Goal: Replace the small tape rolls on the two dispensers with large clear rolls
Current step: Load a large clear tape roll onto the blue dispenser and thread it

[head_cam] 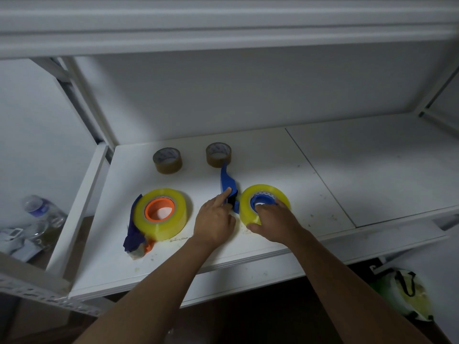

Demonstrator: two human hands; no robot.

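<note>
Head view: on a white shelf [273,155], two large clear rolls lie flat near the front edge. The left roll [161,213] sits on an orange hub [159,210], with a dark blue dispenser [134,234] under its 7 o'clock side. The right roll [263,203] sits on the blue dispenser [229,184], whose handle runs toward 11 o'clock. The right hand [275,223] lies over this roll at 6 o'clock, fingers curled onto the blue core, thumb against the roll's outer side. The left hand [214,220], at the roll's 9 o'clock, presses a straight forefinger on the handle; the other fingers are curled beside it. Two small brown rolls stand behind, one [167,160] at 12 o'clock of the left roll, the other [218,154] touching the handle tip.
</note>
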